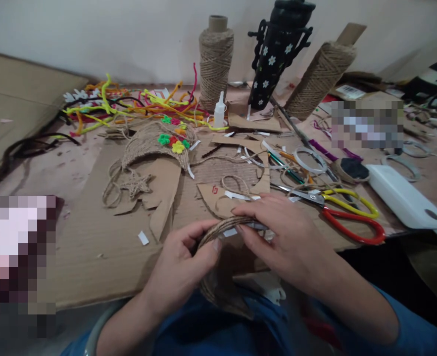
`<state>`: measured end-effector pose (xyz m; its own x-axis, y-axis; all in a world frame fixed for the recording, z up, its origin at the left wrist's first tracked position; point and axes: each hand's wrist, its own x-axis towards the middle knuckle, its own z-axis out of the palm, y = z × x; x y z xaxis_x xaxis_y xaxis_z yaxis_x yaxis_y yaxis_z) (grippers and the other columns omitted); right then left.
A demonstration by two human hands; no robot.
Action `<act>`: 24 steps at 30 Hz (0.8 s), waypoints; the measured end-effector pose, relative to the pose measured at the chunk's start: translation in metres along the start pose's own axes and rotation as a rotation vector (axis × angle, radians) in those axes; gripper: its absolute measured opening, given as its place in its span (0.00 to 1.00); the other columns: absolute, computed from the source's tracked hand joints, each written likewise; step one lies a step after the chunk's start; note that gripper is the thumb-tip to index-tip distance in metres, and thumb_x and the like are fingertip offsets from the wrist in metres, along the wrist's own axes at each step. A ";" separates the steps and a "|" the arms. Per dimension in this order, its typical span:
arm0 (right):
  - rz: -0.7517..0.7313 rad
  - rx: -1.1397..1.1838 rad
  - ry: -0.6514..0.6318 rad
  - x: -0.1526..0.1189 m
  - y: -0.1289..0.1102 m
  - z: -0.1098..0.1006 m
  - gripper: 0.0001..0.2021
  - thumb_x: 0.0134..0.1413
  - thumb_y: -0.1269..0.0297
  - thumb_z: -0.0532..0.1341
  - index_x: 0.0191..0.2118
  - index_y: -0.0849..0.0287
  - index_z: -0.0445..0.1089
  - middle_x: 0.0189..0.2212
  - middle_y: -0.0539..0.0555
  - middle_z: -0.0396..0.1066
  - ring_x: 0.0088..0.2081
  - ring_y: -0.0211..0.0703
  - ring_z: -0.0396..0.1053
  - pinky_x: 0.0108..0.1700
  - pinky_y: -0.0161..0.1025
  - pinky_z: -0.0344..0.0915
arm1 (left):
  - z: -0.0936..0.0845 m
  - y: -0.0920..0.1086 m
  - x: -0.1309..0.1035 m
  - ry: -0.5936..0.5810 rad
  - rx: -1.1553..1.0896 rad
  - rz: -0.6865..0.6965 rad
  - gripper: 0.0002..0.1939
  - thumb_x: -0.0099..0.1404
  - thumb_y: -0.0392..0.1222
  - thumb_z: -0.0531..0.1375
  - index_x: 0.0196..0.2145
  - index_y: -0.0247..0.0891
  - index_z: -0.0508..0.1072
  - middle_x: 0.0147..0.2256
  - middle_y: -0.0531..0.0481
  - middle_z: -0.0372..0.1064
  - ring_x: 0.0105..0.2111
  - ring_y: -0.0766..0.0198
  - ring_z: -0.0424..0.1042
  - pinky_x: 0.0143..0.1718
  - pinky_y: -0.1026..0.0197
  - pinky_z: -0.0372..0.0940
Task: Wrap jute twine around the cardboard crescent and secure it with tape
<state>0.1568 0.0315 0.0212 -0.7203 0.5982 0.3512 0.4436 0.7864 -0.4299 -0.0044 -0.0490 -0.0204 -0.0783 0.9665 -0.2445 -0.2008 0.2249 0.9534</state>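
Crescent between left fingers and right fingers

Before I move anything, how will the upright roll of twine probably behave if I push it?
The upright roll of twine would probably tip if pushed near its top, being tall and narrow. Once down, its round shape might let it roll. Its wound, ridged surface is probably not slippery.
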 end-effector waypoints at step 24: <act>0.054 0.184 -0.068 -0.005 0.011 -0.011 0.08 0.54 0.69 0.57 0.39 0.58 0.71 0.31 0.51 0.73 0.34 0.39 0.69 0.36 0.35 0.64 | 0.002 0.010 0.000 -0.219 -0.447 -0.289 0.12 0.55 0.44 0.64 0.36 0.37 0.77 0.29 0.50 0.74 0.28 0.67 0.71 0.30 0.68 0.65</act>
<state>0.1710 0.0387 0.0244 -0.7354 0.6218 0.2694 0.3820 0.7088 -0.5930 -0.0048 -0.0470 -0.0104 0.2354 0.8873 -0.3966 -0.5809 0.4556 0.6745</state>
